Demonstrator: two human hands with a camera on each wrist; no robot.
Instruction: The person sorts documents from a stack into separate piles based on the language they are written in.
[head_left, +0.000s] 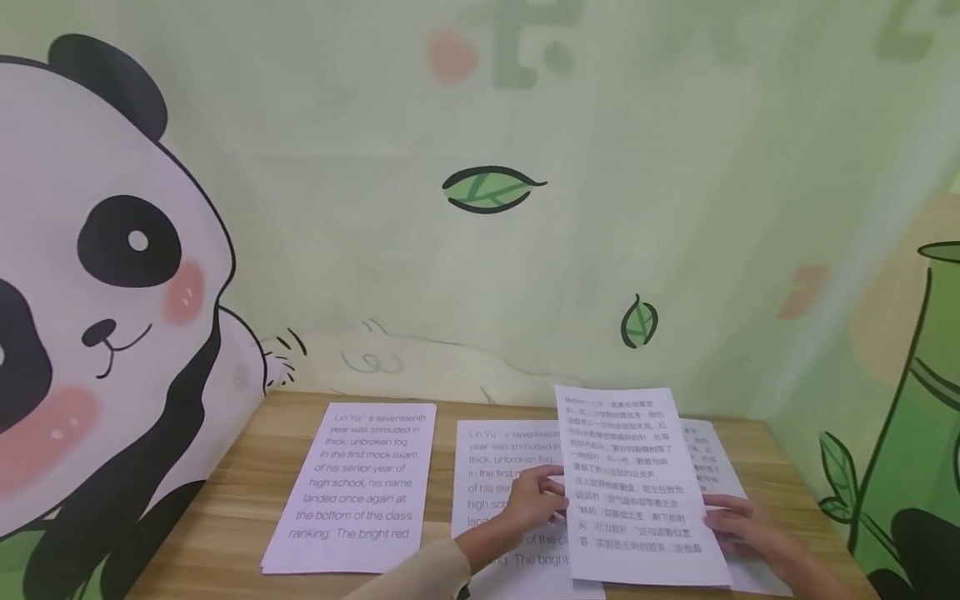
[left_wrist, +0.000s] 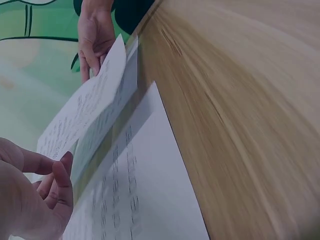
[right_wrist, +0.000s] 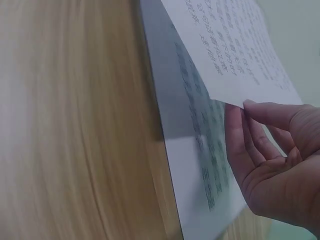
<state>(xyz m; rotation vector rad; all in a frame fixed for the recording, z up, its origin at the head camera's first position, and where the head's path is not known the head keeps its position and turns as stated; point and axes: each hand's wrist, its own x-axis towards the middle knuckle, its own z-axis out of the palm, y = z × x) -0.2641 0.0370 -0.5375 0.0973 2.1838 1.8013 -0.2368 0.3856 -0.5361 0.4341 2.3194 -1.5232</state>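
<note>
A white sheet of paper (head_left: pixel 630 483) printed with Chinese characters is held raised and tilted above the other papers. My left hand (head_left: pixel 536 502) pinches its left edge. On the opposite edge, my right hand (head_left: pixel 750 533) pinches the sheet, thumb on top and fingers beneath, as the right wrist view shows. Below the raised sheet lies another Chinese-printed paper (right_wrist: pixel 195 170), partly covered. An English-printed paper (head_left: pixel 480 492) lies under my left forearm, its right part hidden by the hand and the raised sheet.
A stack of English-printed sheets (head_left: pixel 352 492) lies at the left of the wooden table (head_left: pixel 225 500). Behind the table hangs a green backdrop (head_left: pixel 337 250) with a panda and leaves drawn on it.
</note>
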